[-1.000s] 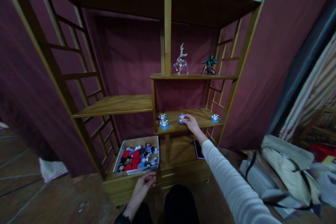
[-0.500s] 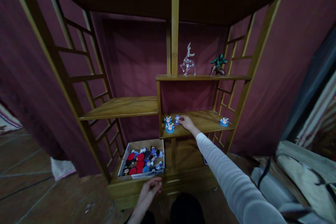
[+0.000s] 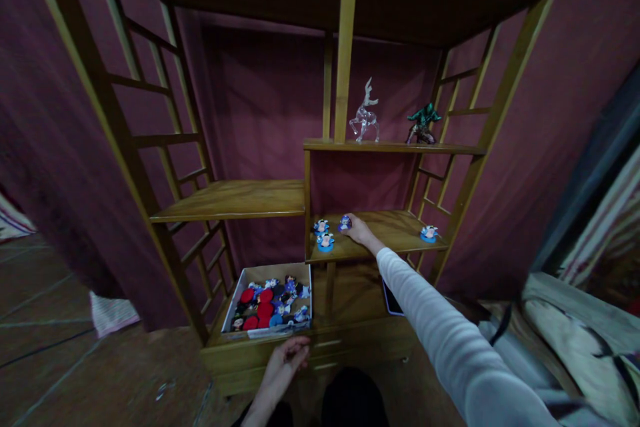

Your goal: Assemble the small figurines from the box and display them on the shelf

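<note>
My right hand (image 3: 357, 229) is on the middle right shelf (image 3: 390, 233), its fingertips closed on a small purple figurine (image 3: 345, 223). To its left stand two figurines with blue bases, a front one (image 3: 325, 242) and a back one (image 3: 321, 227). Another blue-based figurine (image 3: 429, 233) is at the shelf's right end. Low in front of the cabinet, my left hand (image 3: 287, 361) hangs half curled with nothing visible in it. Just beyond it lies an open cardboard box (image 3: 275, 272) holding several figurines, some showing round red bases.
A clear deer ornament (image 3: 365, 121) and a dark green figure (image 3: 423, 125) stand on the shelf above. A wooden upright (image 3: 307, 207) divides this shelf from the left one (image 3: 240, 200). Beneath my right forearm is a dark tablet-like object (image 3: 391, 300).
The purple figurine and my right hand have shifted slightly right relative to the blue-based figurines. The figurine has turned a little. My left hand stays nearly still, while the view has moved slightly.
</note>
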`<state>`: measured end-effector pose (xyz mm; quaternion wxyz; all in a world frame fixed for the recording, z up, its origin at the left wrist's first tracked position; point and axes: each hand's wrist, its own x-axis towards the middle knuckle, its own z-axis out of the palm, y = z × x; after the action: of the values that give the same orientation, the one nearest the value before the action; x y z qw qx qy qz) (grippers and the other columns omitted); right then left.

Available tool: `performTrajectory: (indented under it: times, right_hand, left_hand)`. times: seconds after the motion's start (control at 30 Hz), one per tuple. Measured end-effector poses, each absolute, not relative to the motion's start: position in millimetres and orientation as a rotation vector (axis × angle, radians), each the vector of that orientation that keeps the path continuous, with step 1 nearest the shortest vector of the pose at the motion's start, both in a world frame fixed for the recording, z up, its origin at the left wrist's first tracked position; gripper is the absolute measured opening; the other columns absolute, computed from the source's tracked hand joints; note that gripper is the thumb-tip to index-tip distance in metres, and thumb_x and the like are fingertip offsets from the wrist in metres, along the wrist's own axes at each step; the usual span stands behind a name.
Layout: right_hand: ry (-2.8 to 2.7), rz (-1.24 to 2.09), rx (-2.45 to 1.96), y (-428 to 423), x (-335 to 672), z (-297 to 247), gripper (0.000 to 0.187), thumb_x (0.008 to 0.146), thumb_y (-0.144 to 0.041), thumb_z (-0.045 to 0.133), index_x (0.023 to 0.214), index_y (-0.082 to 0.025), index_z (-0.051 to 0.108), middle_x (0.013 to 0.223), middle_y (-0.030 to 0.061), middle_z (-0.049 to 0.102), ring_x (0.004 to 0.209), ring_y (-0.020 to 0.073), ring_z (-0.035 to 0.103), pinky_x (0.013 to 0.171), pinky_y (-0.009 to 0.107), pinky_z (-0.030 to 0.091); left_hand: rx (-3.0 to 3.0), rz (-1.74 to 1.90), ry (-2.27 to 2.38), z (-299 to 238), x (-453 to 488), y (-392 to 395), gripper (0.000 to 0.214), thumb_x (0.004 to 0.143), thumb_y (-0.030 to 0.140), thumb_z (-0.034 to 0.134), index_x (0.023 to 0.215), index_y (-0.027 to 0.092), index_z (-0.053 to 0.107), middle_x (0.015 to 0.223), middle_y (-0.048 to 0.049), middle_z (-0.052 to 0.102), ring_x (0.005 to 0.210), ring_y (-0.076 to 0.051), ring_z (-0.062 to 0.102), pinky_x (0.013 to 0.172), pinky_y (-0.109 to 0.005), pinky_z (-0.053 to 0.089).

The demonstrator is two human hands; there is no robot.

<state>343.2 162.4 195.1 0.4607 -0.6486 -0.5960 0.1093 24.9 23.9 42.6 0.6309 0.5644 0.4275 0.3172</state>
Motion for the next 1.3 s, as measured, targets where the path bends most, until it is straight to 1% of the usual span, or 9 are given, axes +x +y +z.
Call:
performTrajectory:
  times: [0.2,0.37,0.53,0.67,0.93,1.13,1.3]
  right_hand:
    - [-1.448,0.322,-1.543,166,354,189,0.042,0.056,-0.018,0.072,0.095,-0.02,0.059,0.078,-0.0032,0.064,0.072,0.0128,0.06,0.078,0.03,0.047]
    - [-1.417,0.383,-1.474,167,352,187,0.04,0.055,-0.016,0.072,0.092,-0.021,0.059,0.078,-0.0037,0.065,0.071,0.0125,0.061,0.077,0.029,0.048]
    - [-1.411,0.445,-1.45,164,354,189,0.043,0.054,-0.015,0.073,0.095,-0.02,0.059,0.081,-0.0025,0.066,0.075,0.0135,0.062,0.081,0.031,0.048]
    - [-1.43,0.507,-1.418,162,357,192,0.045,0.054,-0.013,0.072,0.097,-0.017,0.058,0.086,-0.0003,0.066,0.08,0.0138,0.062,0.085,0.032,0.046]
    - [-1.416,0.519,-1.353,159,357,191,0.039,0.056,-0.01,0.069,0.093,-0.016,0.061,0.083,-0.0001,0.067,0.079,0.013,0.062,0.085,0.031,0.046]
    - [-1.437,0.494,-1.339,159,358,190,0.039,0.055,-0.012,0.071,0.093,-0.018,0.062,0.081,-0.0008,0.067,0.078,0.0139,0.062,0.084,0.032,0.047]
    - [-1.465,0.483,-1.355,157,360,190,0.041,0.056,-0.015,0.071,0.096,-0.017,0.062,0.083,-0.0002,0.066,0.08,0.014,0.062,0.086,0.033,0.045]
  left_hand:
    - [1.276,0.733,0.986,38,26,27,0.054,0.051,0.057,0.07,0.085,0.015,0.066,0.069,-0.0041,0.063,0.064,-0.018,0.057,0.061,-0.029,0.044]
    - [1.288,0.735,0.974,36,27,27,0.054,0.052,0.058,0.069,0.086,0.015,0.066,0.068,-0.0041,0.063,0.063,-0.018,0.056,0.059,-0.029,0.043]
    - [1.28,0.732,1.005,38,28,27,0.057,0.048,0.06,0.07,0.083,0.015,0.067,0.065,-0.0029,0.061,0.063,-0.018,0.056,0.059,-0.029,0.044]
    - [1.275,0.738,0.996,38,26,27,0.056,0.048,0.059,0.071,0.084,0.016,0.067,0.066,-0.003,0.061,0.064,-0.018,0.056,0.061,-0.029,0.044]
    - [1.283,0.748,1.018,42,26,25,0.057,0.048,0.061,0.07,0.084,0.016,0.068,0.065,-0.0027,0.061,0.062,-0.018,0.056,0.06,-0.03,0.045]
    - [1.283,0.754,1.017,40,25,27,0.056,0.049,0.059,0.07,0.084,0.016,0.068,0.065,-0.003,0.061,0.062,-0.018,0.057,0.06,-0.03,0.046]
    - [1.277,0.742,1.034,43,23,27,0.055,0.048,0.059,0.07,0.083,0.017,0.068,0.066,-0.0025,0.062,0.061,-0.018,0.056,0.06,-0.029,0.046]
